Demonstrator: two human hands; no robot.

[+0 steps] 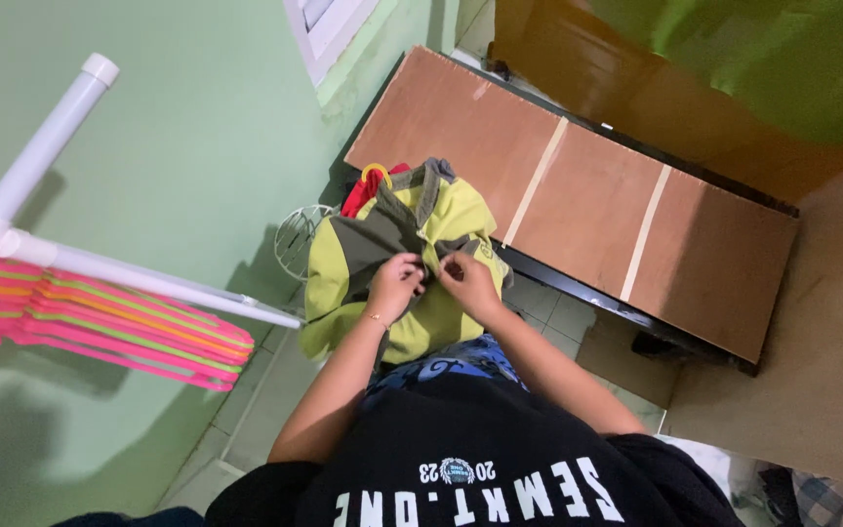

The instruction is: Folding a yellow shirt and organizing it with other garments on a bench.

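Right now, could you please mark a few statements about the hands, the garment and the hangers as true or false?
1. Both hands touch the yellow-green garment. True: left hand and right hand meet at its middle.
2. The hangers are blue. False: they are pink, with orange and green ones among them.
3. The hangers hang on a white pipe rail. True.
4. The brown board lies on the garment. False: it sits behind it, bare.
5. The right hand holds a hanger. False: it pinches cloth.

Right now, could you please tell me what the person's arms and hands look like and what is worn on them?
Both forearms are bare. The left hand has a thin bracelet at the wrist; the right hand shows nothing worn. A black short-sleeved shirt with white print covers the upper arms.
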